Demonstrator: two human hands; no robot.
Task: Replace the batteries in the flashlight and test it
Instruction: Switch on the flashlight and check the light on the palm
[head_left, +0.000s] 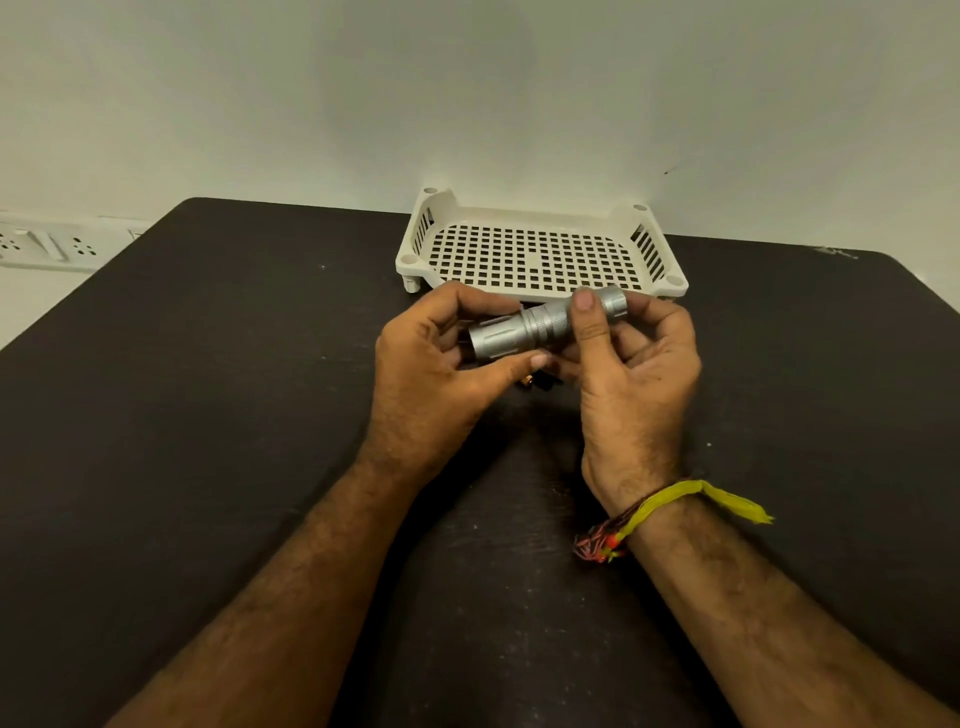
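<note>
Above the dark table (208, 415), from your head view, you hold the silver flashlight (540, 327) crosswise in both hands, just in front of the white perforated tray (535, 254). Your left hand (436, 374) curls round the wider head end, thumb underneath and fingers over the top. Your right hand (634, 379) grips the knurled barrel and tail, its thumb laid across the top of the body. The flashlight is off the table and tilts slightly, tail end higher and toward the tray.

Beneath your hands, something small lies on the table (540, 382): a glimpse of orange and black, mostly hidden by your fingers, too little to tell what it is. The tray stands against the pale wall at the table's far edge. A white socket strip (47, 247) sits on the wall at far left. Yellow and red threads (670, 512) circle your right wrist. No writing can be read on the flashlight.
</note>
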